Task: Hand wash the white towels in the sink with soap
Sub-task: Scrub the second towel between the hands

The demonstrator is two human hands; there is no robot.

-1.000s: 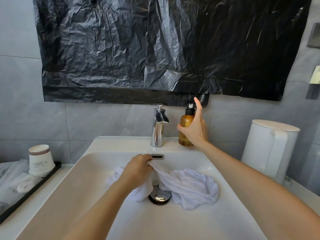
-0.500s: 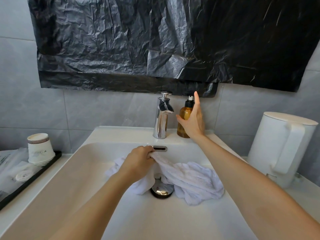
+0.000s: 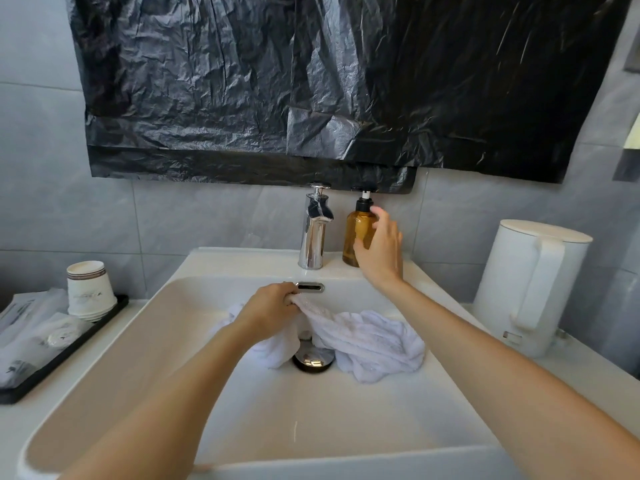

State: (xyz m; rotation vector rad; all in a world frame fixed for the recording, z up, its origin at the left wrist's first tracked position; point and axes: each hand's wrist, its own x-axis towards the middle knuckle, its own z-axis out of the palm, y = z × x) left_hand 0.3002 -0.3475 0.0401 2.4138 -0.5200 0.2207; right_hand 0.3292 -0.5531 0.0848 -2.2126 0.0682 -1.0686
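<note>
A crumpled white towel [image 3: 374,341] lies in the white sink [image 3: 138,344], draped around the chrome drain plug [image 3: 313,360]. My left hand [image 3: 270,306] grips a bunched end of the towel just below the overflow slot. An amber soap bottle [image 3: 356,226] with a black pump stands on the sink's back ledge, right of the chrome faucet [image 3: 313,233]. My right hand [image 3: 381,251] is against the bottle's right side with loosely curved fingers, thumb on the glass and fingertips by the neck. No water runs from the faucet.
A white kettle [image 3: 530,282] stands on the counter to the right. At the left, a black tray [image 3: 69,351] holds stacked paper cups [image 3: 90,289] and wrapped packets. Black plastic sheeting [image 3: 311,81] covers the wall above the faucet.
My right hand's index finger has come down from the pump top to the bottle's neck and side. My left hand stays gripping the towel. The view has shifted slightly.
</note>
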